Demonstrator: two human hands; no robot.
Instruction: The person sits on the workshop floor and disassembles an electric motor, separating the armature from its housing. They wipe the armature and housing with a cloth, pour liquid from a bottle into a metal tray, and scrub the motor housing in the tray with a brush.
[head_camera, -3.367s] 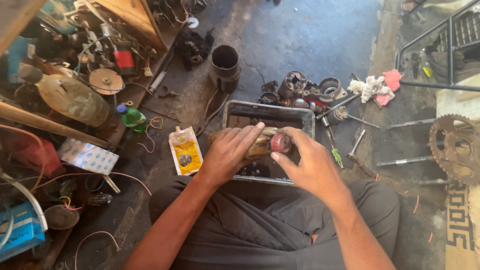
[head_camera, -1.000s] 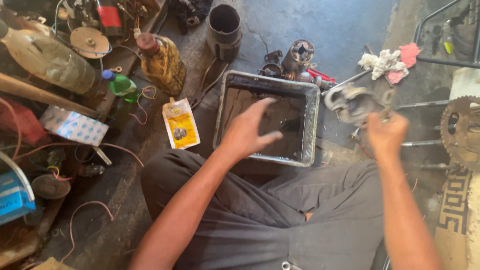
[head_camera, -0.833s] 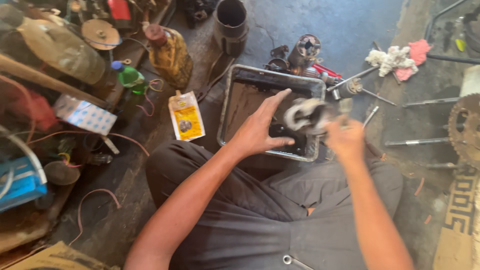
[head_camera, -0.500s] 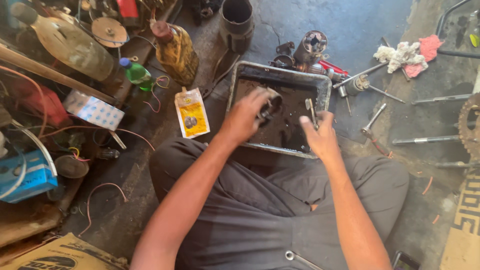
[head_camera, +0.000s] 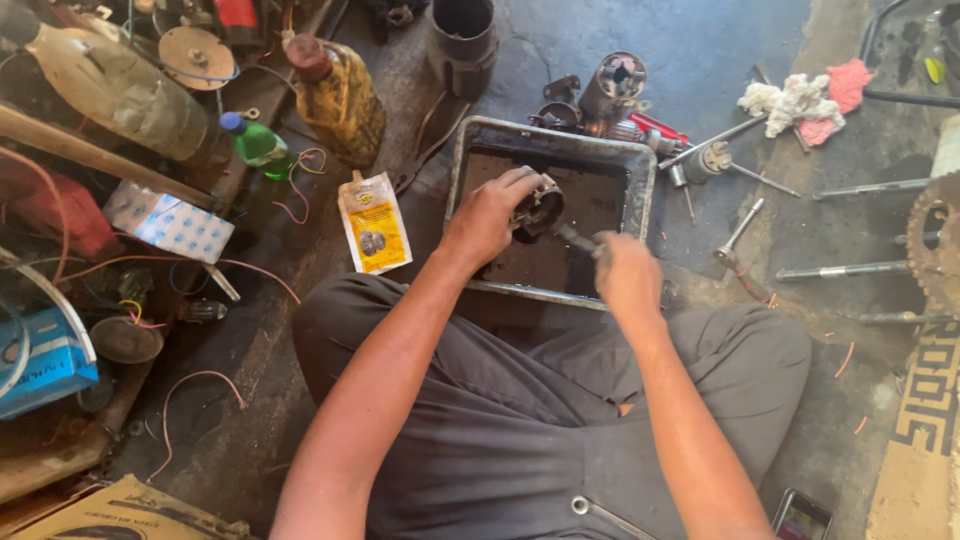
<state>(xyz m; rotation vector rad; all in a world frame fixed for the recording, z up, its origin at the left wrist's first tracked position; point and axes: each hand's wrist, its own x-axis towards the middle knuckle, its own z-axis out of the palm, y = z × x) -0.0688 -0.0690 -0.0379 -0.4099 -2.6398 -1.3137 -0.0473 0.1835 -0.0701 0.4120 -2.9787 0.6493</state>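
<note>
A round, grimy metal engine part (head_camera: 538, 208) is hanging over a dented rectangular metal tray (head_camera: 552, 133) of dark oily liquid, seemingly so drips fall back in; the left hand (head_camera: 490, 215) is clamping its fingers around the part, while the right hand (head_camera: 627, 275) is closing on a slim tool handle (head_camera: 577, 238) angled toward it. Around the tray are lying a yellow sachet (head_camera: 372, 222), an amber oil bottle (head_camera: 338, 97) and steel rods (head_camera: 842, 269) on stained concrete.

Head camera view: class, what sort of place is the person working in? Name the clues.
Most likely a small repair workshop, worked on the floor. A blackened metal tray holds a greasy round part, long metal tools lie on the concrete, and a toothed sprocket sits at the right edge.
</note>
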